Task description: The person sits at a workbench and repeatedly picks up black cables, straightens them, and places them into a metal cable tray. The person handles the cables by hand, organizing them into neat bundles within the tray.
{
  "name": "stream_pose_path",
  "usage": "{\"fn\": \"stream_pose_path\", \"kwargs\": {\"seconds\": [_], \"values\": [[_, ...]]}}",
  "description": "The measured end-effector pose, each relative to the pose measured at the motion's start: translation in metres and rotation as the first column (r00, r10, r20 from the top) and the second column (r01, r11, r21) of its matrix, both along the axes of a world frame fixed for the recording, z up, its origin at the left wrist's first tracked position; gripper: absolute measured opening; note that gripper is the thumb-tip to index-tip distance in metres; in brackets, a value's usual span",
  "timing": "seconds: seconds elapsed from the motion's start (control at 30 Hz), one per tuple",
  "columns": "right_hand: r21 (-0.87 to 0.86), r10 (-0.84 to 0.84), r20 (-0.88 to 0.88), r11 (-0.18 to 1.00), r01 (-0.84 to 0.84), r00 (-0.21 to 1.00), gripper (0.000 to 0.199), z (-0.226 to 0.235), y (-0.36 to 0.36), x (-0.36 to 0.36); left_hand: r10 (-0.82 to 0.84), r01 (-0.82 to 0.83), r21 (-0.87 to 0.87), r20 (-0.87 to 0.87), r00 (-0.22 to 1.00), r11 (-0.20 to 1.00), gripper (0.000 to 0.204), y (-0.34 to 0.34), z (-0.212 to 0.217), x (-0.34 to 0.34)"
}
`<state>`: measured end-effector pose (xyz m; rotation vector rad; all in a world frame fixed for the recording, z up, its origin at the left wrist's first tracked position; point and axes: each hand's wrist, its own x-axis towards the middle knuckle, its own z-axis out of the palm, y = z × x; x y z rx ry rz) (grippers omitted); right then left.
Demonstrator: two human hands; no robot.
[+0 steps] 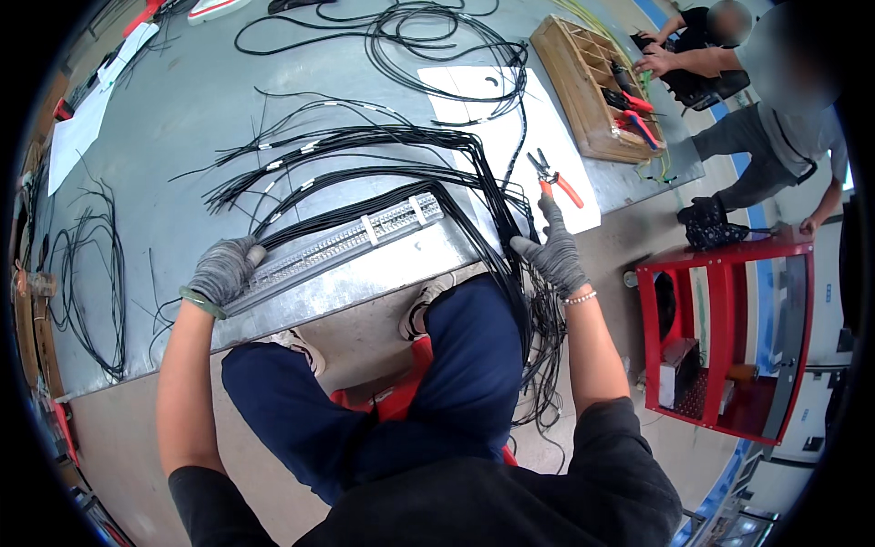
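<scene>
Black cables (500, 208) — right hand (557, 255) spread beside, left hand (221, 275) curled on rail (339, 242).

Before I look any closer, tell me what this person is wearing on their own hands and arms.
The left hand and right hand wear grey gloves with a ribbed, knitted look. A green bangle circles the left wrist, and a pale beaded bracelet the right. Dark short sleeves leave both forearms bare.
</scene>
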<state>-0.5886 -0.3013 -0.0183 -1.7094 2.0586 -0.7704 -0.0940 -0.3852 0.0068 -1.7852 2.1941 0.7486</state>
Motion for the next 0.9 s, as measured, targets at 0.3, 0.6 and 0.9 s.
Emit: {"fn": "stream_pose_path", "kwargs": {"seconds": [0.3,0.6,0.9], "values": [[0.006,0.148,-0.097,0.989,-0.148,0.984,0.030,-0.045,-0.037,-0.030,-0.018,0.023,-0.094,0.060,0.998,0.995,0.039,0.004,-0.007,0.002],[0.141,-0.040,0.124,0.990,0.022,0.991,0.023,-0.036,-0.129,-0.025,-0.052,0.080,-0.244,0.121,0.991,0.966,0.034,0.002,-0.013,0.010],[0.413,0.242,-0.633,0.909,0.057,0.736,0.043,0.039,-0.116,-0.001,-0.088,0.120,-0.240,0.142,0.986,0.963,0.033,0.004,-0.009,0.021]]}}
